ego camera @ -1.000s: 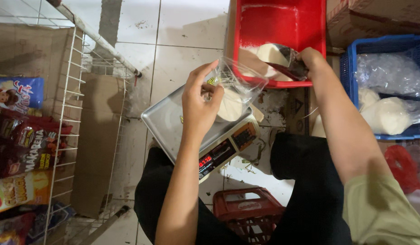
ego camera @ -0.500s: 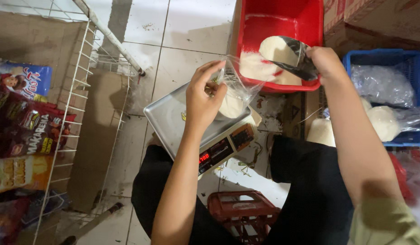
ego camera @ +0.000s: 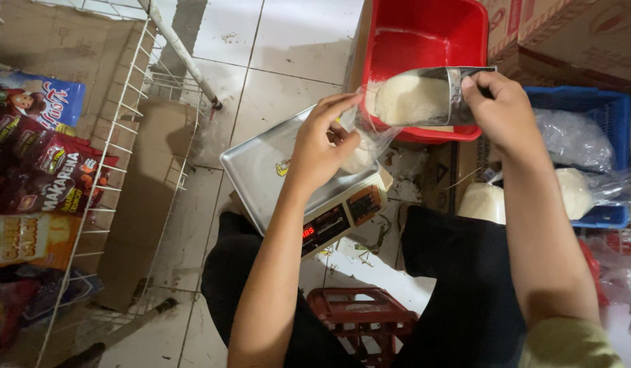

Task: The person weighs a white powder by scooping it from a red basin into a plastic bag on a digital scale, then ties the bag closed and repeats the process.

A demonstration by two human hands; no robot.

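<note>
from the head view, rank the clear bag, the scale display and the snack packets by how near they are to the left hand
1. Clear bag: held open in the left hand.
2. Scale display: just below the hand, over the lap.
3. Snack packets: far left, on the wire rack.

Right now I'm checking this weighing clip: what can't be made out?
Head view only:
- Scale display: digits too small and blurred.
- Clear bag: its bottom hidden behind the left hand.
- Scoop: handle covered by the right hand.
- Blue crate: cut off by the right edge.
</note>
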